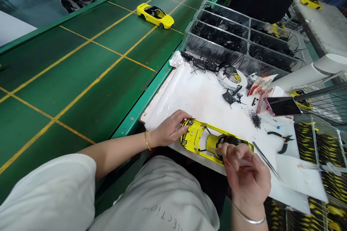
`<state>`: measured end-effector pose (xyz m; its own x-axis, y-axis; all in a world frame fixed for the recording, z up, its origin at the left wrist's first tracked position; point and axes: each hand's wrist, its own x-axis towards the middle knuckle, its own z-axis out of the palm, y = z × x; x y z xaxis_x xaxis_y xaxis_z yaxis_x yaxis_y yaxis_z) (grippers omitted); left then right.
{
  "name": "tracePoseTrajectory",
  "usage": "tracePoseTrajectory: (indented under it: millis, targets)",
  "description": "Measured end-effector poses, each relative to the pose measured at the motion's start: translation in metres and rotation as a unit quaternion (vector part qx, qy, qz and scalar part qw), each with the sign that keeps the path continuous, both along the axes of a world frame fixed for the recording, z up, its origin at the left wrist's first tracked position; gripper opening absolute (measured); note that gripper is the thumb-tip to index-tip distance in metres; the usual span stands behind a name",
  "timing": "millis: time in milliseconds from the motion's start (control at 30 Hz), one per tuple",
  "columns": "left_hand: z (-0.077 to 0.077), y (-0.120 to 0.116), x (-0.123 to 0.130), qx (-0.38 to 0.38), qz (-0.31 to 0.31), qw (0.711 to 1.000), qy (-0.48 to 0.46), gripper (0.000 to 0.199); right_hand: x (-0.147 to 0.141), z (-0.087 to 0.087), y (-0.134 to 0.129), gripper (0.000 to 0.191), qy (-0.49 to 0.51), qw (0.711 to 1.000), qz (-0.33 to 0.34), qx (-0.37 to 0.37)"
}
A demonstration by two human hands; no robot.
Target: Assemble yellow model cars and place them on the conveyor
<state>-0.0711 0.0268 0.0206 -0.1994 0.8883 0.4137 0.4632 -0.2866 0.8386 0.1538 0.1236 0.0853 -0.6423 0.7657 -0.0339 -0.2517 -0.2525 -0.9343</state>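
Observation:
A yellow toy car body (pixel 193 138) lies upside down at the front edge of the white work surface, its hollow inside facing up. My left hand (pixel 173 128) holds its left end, thumb and fingers closed around the rim. Over the car's right half is my right hand (pixel 245 169), fingers pinched together. A thin pale tip pokes out from those fingers towards the car's inside, but what it belongs to is hidden. Black parts show inside the body beneath the right hand. Close by on the right lie metal tweezers (pixel 267 161).
Beyond the tweezers are black-handled nippers (pixel 283 141), a phone (pixel 283 106) and a roll of tape (pixel 231 78). A clear divided bin (pixel 248 39) holds black parts. On the green conveyor (pixel 81 72) to the left stands another yellow car body (pixel 155 16). Someone sits across it.

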Motion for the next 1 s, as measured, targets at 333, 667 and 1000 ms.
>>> tracePoseTrajectory:
  millis: [333,667,1000]
  targets:
    - [0.004,-0.001,0.0,0.007,-0.015,1.0,-0.001,0.029,-0.006,-0.002,0.0,0.029,-0.026,1.0,0.007,-0.014]
    - [0.003,-0.001,0.0,0.01,-0.013,1.0,-0.004,0.029,-0.003,-0.006,0.001,0.029,-0.016,1.0,-0.006,-0.001]
    - [0.002,0.0,-0.001,-0.029,0.011,0.999,-0.008,0.029,0.047,0.017,0.005,0.052,-0.045,0.978,-0.153,0.137]
